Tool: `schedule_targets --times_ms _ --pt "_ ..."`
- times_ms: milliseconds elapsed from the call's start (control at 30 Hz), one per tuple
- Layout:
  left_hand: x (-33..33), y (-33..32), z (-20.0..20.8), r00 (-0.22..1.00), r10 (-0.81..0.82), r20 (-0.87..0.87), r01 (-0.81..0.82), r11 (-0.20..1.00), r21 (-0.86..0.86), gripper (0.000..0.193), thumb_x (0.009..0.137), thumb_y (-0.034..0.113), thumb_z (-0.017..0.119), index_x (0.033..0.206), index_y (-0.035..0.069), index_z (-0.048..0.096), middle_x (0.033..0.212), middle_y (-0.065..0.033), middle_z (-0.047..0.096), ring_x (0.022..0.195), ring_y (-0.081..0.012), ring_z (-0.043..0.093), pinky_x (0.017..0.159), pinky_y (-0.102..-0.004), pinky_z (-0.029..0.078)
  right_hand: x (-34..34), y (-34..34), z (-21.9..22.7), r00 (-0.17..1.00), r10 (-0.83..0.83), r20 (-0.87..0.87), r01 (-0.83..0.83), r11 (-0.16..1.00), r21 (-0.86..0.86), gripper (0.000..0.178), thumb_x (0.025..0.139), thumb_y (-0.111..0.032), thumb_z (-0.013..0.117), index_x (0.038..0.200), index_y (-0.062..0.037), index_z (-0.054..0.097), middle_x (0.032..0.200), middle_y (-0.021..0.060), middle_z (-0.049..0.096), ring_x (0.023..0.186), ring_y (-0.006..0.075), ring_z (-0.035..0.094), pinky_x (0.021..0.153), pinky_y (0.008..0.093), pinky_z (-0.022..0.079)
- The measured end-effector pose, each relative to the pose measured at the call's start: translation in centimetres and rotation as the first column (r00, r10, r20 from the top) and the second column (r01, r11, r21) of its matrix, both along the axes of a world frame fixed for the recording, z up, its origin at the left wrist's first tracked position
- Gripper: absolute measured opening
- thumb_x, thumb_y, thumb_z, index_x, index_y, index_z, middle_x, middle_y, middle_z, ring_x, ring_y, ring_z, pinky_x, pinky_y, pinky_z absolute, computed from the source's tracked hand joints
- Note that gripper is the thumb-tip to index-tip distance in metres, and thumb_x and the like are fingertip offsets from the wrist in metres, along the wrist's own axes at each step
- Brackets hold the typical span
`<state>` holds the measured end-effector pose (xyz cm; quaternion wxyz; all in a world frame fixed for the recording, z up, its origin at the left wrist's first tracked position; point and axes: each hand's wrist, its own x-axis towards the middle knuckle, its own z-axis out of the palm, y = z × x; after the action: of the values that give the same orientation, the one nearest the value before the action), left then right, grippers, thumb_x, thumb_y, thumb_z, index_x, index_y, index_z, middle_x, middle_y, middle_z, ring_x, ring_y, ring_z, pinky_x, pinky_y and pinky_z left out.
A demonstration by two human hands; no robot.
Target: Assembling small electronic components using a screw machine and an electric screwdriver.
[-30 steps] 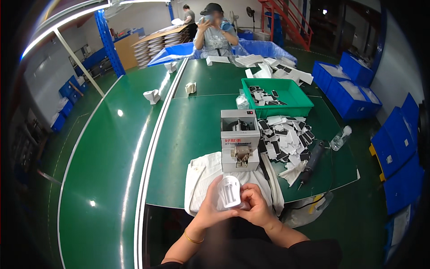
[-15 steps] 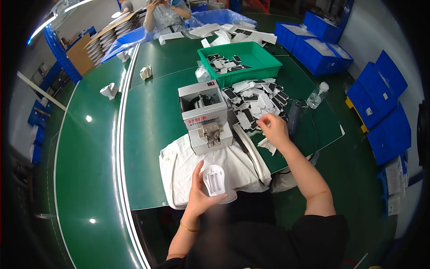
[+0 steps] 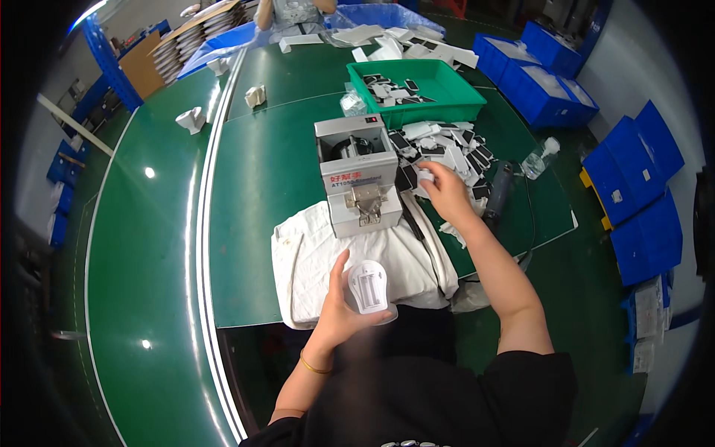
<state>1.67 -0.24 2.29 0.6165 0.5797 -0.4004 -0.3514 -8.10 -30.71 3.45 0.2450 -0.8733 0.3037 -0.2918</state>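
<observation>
My left hand (image 3: 344,309) is wrapped round a white plastic housing (image 3: 370,289) with an oval face and a slotted recess, held over the front edge of the white cloth (image 3: 305,287). My right hand (image 3: 447,190) pinches a small white piece (image 3: 426,176) at the near side of a pile of flat white and black pieces (image 3: 450,158). Between the hands, slightly farther off, a grey benchtop machine (image 3: 360,173) with an open top and a metal fixture at its front stands on the cloth.
Behind the pile is a green tray (image 3: 439,112) with more flat pieces. To the right lie a dark cylindrical tool (image 3: 500,190) with a cord and a clear bottle (image 3: 535,162). White parts (image 3: 192,119) stand along the left. Another person (image 3: 298,16) is across the table.
My right hand has drawn slightly left along the pile and now shows a small white piece in its fingers. The left hand still holds the housing. The whole view has shifted a little.
</observation>
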Motion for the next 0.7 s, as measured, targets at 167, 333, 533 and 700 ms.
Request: schedule_targets --times_ms 167,333,533,700 --pt "-0.2 1.2 0.7 1.000 -0.024 0.004 0.024 1.000 0.004 0.126 0.057 0.012 0.094 0.154 0.010 0.015 0.132 -0.0204 0.052 0.124 -0.0290 0.052 0.106 -0.0405 0.040 -4.0 6.5 4.3 0.935 0.010 0.353 -0.130 0.940 0.317 0.029 0.095 -0.003 0.061 0.124 -0.0008 0.059 0.092 -0.0018 0.061 0.073 0.0031 0.049 0.065 0.0185 0.042" --pt "-0.8 1.8 3.2 0.999 -0.035 0.032 0.037 0.997 -0.066 0.125 0.056 0.009 0.094 0.154 0.007 0.016 0.138 -0.0185 0.048 0.130 -0.0279 0.047 0.109 -0.0400 0.037 -5.2 12.6 6.1 0.850 0.039 0.526 -0.324 0.825 0.463 0.030 0.094 -0.002 0.062 0.123 0.0014 0.058 0.092 -0.0003 0.062 0.077 0.0041 0.055 0.068 0.0191 0.045" --pt "-0.4 1.5 4.1 0.994 0.041 0.096 -0.030 0.992 -0.119 0.119 0.058 0.005 0.092 0.152 0.005 0.019 0.146 -0.0140 0.039 0.130 -0.0250 0.046 0.106 -0.0392 0.043 -5.1 15.4 7.5 0.822 0.177 0.542 -0.477 0.733 0.485 0.036 0.087 0.004 0.069 0.123 0.0026 0.059 0.089 0.0013 0.064 0.075 0.0049 0.057 0.066 0.0190 0.046" --pt "-0.4 1.7 4.4 0.992 0.075 0.099 -0.063 0.991 -0.115 0.110 0.061 0.005 0.091 0.150 0.006 0.027 0.145 -0.0113 0.040 0.131 -0.0243 0.046 0.104 -0.0406 0.046 -3.9 17.4 7.8 0.762 0.241 0.600 -0.589 0.643 0.489 0.035 0.087 0.007 0.068 0.121 0.0029 0.060 0.091 0.0026 0.067 0.076 0.0057 0.060 0.068 0.0198 0.048"
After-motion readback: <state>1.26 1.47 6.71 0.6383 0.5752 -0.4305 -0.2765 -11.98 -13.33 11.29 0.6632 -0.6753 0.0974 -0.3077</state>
